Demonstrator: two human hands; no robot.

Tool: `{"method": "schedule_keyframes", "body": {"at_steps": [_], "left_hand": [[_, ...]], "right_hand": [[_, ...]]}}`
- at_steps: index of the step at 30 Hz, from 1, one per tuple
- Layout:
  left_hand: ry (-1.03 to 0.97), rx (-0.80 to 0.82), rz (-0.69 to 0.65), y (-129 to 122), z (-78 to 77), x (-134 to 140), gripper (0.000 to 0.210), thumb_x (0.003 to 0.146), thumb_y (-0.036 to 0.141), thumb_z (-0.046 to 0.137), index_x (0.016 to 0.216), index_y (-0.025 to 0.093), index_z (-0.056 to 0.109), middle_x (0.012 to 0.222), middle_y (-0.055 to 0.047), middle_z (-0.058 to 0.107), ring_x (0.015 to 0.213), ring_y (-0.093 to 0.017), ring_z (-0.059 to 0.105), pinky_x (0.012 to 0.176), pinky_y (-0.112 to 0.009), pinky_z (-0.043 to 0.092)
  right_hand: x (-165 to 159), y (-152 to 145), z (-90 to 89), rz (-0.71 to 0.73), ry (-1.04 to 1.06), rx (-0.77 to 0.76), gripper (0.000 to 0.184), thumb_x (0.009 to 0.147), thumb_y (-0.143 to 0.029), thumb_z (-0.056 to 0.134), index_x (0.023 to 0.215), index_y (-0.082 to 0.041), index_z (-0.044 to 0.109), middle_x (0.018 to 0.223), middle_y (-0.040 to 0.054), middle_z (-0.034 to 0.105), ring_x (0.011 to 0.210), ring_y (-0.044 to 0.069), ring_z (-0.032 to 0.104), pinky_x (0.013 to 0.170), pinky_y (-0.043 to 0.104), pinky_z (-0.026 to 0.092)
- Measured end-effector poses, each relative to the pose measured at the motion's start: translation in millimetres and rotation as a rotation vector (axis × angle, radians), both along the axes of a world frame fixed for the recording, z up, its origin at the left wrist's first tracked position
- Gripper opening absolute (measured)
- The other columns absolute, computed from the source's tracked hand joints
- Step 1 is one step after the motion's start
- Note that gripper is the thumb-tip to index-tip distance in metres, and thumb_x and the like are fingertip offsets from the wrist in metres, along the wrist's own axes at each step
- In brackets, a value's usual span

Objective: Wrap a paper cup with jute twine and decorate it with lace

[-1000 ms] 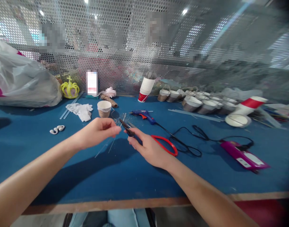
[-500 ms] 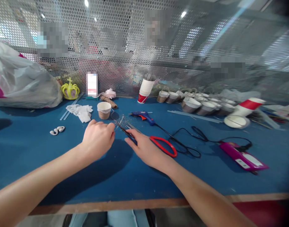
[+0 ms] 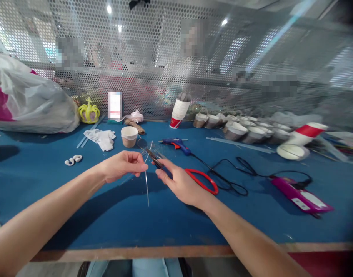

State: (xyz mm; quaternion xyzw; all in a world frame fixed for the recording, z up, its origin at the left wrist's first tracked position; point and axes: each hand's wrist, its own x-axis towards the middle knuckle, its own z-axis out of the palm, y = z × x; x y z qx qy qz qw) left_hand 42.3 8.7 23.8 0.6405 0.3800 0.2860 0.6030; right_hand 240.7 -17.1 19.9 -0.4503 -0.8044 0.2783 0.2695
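My left hand (image 3: pixel 123 166) pinches a thin silvery wire (image 3: pixel 147 188) between thumb and fingertips. One end of the wire hangs down over the table; the other rises towards the pliers. My right hand (image 3: pixel 183 184) is wrapped round a pair of pliers (image 3: pixel 154 157), whose jaws point up and left close to the wire. Whether the jaws touch it I cannot tell. Red-handled scissors (image 3: pixel 203 182) lie beside and partly behind my right hand. Just beyond my left hand stands a small paper cup wrapped in brown (image 3: pixel 129 137).
A blue glue gun (image 3: pixel 176 144) lies beyond my right hand, its black cable running to a purple power strip (image 3: pixel 302 194). Brown-wrapped cups (image 3: pixel 237 130) crowd the back right, near stacked paper cups (image 3: pixel 180 111). White cloth (image 3: pixel 100 138), earbuds (image 3: pixel 73 160) and a plastic bag (image 3: pixel 35 102) are left.
My left hand has turned from a closed fist to a fingertip pinch, and the wire now hangs below it. The pliers have shifted slightly, still in my right hand.
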Motion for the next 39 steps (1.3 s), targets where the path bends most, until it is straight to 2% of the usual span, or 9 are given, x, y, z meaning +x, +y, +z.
{"method": "schedule_keyframes", "body": {"at_steps": [3, 5, 12, 16, 19, 23, 25, 31, 39], "left_hand": [[0.465, 0.456, 0.301, -12, 10.3, 8, 0.024, 0.071, 0.027, 0.063, 0.056, 0.019, 0.046, 0.049, 0.003, 0.045, 0.052, -0.013, 0.043, 0.055, -0.026, 0.03], [0.641, 0.593, 0.388, -16, 16.6, 8, 0.02, 0.072, 0.022, 0.06, 0.057, 0.019, 0.047, 0.049, 0.002, 0.044, 0.054, -0.015, 0.046, 0.058, -0.027, 0.03], [-0.08, 0.038, -0.148, 8, 5.3, -13, 0.037, 0.074, 0.05, 0.062, 0.085, 0.015, 0.061, 0.087, -0.005, 0.064, 0.066, -0.01, 0.049, 0.061, -0.023, 0.035], [-0.2, -0.157, -0.191, 10, -4.4, -10, 0.042, 0.06, 0.051, 0.073, 0.068, 0.014, 0.054, 0.065, -0.001, 0.058, 0.062, -0.01, 0.05, 0.061, -0.023, 0.035], [0.067, 0.056, -0.018, 1, 0.8, -1, 0.033, 0.069, 0.042, 0.066, 0.059, 0.016, 0.047, 0.053, 0.003, 0.049, 0.052, -0.009, 0.042, 0.054, -0.023, 0.031], [0.711, 0.66, 0.327, -13, 11.1, 9, 0.017, 0.072, 0.02, 0.055, 0.056, 0.017, 0.049, 0.052, 0.0, 0.048, 0.053, -0.013, 0.043, 0.054, -0.026, 0.028], [0.779, 0.76, 0.343, -14, 13.4, 9, 0.013, 0.073, 0.016, 0.051, 0.06, 0.017, 0.053, 0.054, 0.0, 0.051, 0.054, -0.013, 0.045, 0.054, -0.026, 0.03], [0.285, 0.281, 0.154, 1, 12.6, -2, 0.021, 0.072, 0.032, 0.058, 0.061, 0.015, 0.054, 0.051, 0.004, 0.049, 0.048, -0.008, 0.041, 0.047, -0.02, 0.031], [0.039, 0.047, 0.041, 8, 13.1, -12, 0.024, 0.072, 0.035, 0.066, 0.065, 0.012, 0.062, 0.055, 0.003, 0.056, 0.053, -0.007, 0.045, 0.052, -0.02, 0.032]], "right_hand": [[-2, 3, -5.2, -0.053, -0.042, 0.032, 0.02, 0.09, -0.027, 0.045, 0.106, -0.019, 0.054, 0.104, 0.0088, 0.064, 0.096, 0.021, 0.06, 0.084, 0.036, 0.046], [-2, 4, -6.3, -0.068, -0.057, 0.023, 0.019, 0.09, -0.026, 0.045, 0.105, -0.019, 0.054, 0.103, 0.0091, 0.065, 0.096, 0.021, 0.06, 0.083, 0.036, 0.046], [1, -3, 4.5, -0.001, 0.044, -0.067, 0.028, 0.093, -0.034, 0.039, 0.112, -0.018, 0.052, 0.085, 0.0051, 0.064, 0.082, 0.017, 0.061, 0.073, 0.031, 0.049], [1, -4, 5.4, 0.019, 0.053, -0.078, 0.027, 0.093, -0.031, 0.039, 0.113, -0.018, 0.052, 0.083, 0.0042, 0.064, 0.082, 0.017, 0.061, 0.075, 0.031, 0.049], [0, 0, 0.5, -0.025, 0.003, 0.0, 0.023, 0.092, -0.03, 0.042, 0.109, -0.019, 0.053, 0.098, 0.0073, 0.065, 0.095, 0.019, 0.061, 0.082, 0.033, 0.047], [-2, 4, -7.6, -0.115, -0.088, 0.051, 0.021, 0.09, -0.027, 0.045, 0.107, -0.017, 0.053, 0.108, 0.0105, 0.064, 0.101, 0.023, 0.06, 0.086, 0.038, 0.045], [-2, 5, -8.3, -0.1, -0.077, 0.023, 0.024, 0.091, -0.029, 0.044, 0.109, -0.016, 0.053, 0.106, 0.0103, 0.064, 0.099, 0.022, 0.06, 0.086, 0.037, 0.046], [1, 1, -0.1, 0.053, -0.039, -0.048, 0.035, 0.091, -0.034, 0.044, 0.123, -0.017, 0.048, 0.116, 0.0091, 0.061, 0.104, 0.02, 0.058, 0.089, 0.034, 0.045], [1, -2, 2.1, 0.056, -0.031, -0.061, 0.031, 0.091, -0.032, 0.045, 0.118, -0.02, 0.053, 0.102, 0.0065, 0.065, 0.098, 0.02, 0.06, 0.085, 0.033, 0.046]]}}
